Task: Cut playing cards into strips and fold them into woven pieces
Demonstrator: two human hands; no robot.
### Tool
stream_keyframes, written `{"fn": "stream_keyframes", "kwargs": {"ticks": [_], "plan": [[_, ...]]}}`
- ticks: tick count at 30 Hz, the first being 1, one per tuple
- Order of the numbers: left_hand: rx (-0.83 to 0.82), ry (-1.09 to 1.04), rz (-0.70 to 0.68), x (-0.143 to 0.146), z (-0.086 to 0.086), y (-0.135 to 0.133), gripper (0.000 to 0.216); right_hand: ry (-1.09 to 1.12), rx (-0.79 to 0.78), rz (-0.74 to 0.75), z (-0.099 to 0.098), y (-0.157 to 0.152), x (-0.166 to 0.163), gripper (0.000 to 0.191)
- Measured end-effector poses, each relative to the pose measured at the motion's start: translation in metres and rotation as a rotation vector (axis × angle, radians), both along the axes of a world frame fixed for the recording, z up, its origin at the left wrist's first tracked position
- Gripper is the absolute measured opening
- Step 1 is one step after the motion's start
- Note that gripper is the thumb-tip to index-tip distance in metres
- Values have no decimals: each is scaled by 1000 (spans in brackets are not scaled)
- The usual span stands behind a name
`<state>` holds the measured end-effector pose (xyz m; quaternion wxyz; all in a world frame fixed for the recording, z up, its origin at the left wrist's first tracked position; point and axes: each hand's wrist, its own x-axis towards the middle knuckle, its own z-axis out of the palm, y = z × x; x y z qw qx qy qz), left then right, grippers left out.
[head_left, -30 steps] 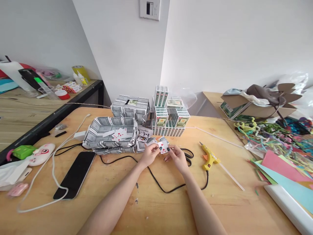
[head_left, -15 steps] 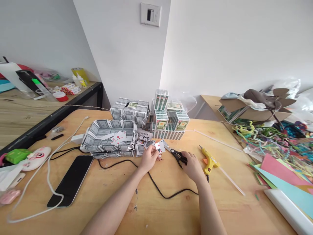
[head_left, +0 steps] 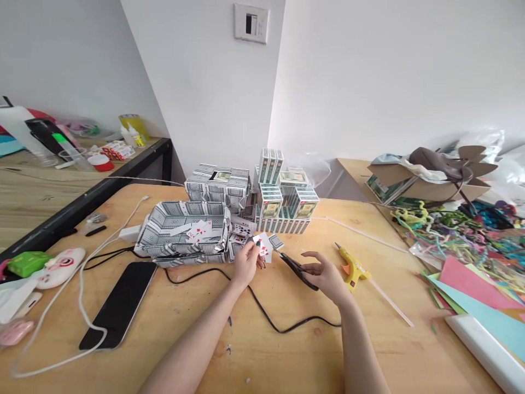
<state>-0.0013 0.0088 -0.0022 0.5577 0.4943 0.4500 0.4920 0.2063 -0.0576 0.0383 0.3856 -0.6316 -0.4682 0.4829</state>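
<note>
My left hand (head_left: 246, 262) pinches small white playing-card pieces (head_left: 261, 244) with red marks between thumb and fingers. My right hand (head_left: 326, 278) has the black-handled scissors (head_left: 296, 269) by the handles, with its index finger lifted off and stretched out. The scissors are tilted on edge, blades together and pointing at the cards. Beside their tip is a small grey-patterned card piece (head_left: 276, 242). Left of my left hand stands an open box made of folded cards (head_left: 153, 232), with loose cut cards (head_left: 199, 232) in it. More cards (head_left: 241, 229) lie at its right side.
Behind are a second folded-card structure (head_left: 199, 186) and stacked card packs (head_left: 270, 203). A yellow glue gun (head_left: 351, 268) lies right of my right hand. A black cable (head_left: 266, 320) crosses the table; a phone (head_left: 118, 303) lies left. Pipe cleaners (head_left: 451, 235) and coloured paper (head_left: 471, 287) fill the right.
The scissors have gone from spread and flat to closed and on edge. My right hand's fingers have spread and shifted slightly right. My left hand has moved slightly left with the card pieces.
</note>
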Motion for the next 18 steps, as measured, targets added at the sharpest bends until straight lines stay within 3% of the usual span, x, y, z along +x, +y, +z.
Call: {"fn": "stream_keyframes", "kwargs": {"ticks": [5,9,15,18], "plan": [[48,-4,137,-2,3,0,27,357,-96,19,-4,5,-18,55],[54,-11,185,-3,5,0,26,588,-107,130,-8,6,-26,71],[14,-43,204,-3,5,3,18,721,-13,211,-14,2,-42,94],[-7,-50,218,-3,6,5,17,755,45,269,-18,1,-50,92]]}}
